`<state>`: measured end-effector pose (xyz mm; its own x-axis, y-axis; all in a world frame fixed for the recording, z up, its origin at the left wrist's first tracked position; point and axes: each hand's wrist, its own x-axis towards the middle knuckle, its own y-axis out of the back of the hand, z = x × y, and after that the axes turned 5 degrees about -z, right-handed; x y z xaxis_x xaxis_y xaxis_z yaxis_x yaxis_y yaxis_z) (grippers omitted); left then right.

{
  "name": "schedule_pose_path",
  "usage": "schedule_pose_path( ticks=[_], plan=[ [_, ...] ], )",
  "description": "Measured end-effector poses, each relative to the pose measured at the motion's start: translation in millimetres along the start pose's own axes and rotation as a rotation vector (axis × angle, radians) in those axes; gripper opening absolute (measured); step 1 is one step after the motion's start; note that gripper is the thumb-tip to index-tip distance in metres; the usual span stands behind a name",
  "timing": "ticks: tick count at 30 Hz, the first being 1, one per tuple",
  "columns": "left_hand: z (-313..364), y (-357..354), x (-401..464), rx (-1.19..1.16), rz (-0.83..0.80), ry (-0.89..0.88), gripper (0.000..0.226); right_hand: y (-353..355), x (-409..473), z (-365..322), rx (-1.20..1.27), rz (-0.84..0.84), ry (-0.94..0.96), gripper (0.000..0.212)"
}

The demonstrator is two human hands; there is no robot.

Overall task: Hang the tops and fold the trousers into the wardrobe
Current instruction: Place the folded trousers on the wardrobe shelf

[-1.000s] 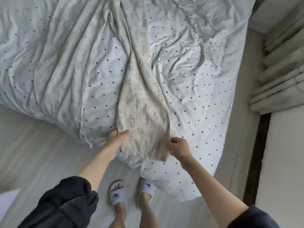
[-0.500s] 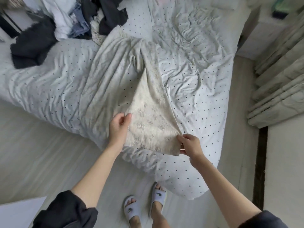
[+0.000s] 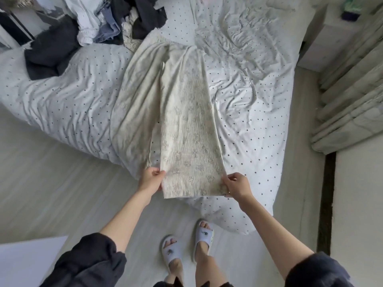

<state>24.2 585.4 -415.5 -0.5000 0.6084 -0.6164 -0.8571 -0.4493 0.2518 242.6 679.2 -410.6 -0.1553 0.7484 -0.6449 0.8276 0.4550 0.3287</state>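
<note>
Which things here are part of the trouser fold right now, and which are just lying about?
In the job:
- cream patterned trousers, one leg lifted off the bed
- left hand and right hand, each pinching a hem corner
- pile of clothes at the far end, waiting

Lying about:
- dotted duvet
- curtain
- slippers

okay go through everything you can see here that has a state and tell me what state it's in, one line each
Cream trousers: spread lengthwise on the bed, one leg lifted by its hem.
Left hand: pinching the hem's left corner.
Right hand: pinching the hem's right corner.
Pile of clothes: heaped, unfolded, at the bed's far end.
Dotted duvet: rumpled, hanging over the bed edge.
Slippers: worn on both feet.
</note>
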Motion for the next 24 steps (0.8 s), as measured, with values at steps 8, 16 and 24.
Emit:
schedule_pose_path(
  ticks=[8,16,24],
  plan=[
    [-33,5,11,0.128,-0.15,0.259,0.015,-6,5,17,-0.238,-0.004,-0.11,0.024],
    [-31,28,35,0.145,-0.13,0.263,0.023,-14,23,-12,-0.31,-0.13,-0.091,0.036],
    [-25,90,86,0.126,-0.098,0.236,0.026,-86,46,-54,-0.364,-0.242,-0.035,0.033]
  ],
)
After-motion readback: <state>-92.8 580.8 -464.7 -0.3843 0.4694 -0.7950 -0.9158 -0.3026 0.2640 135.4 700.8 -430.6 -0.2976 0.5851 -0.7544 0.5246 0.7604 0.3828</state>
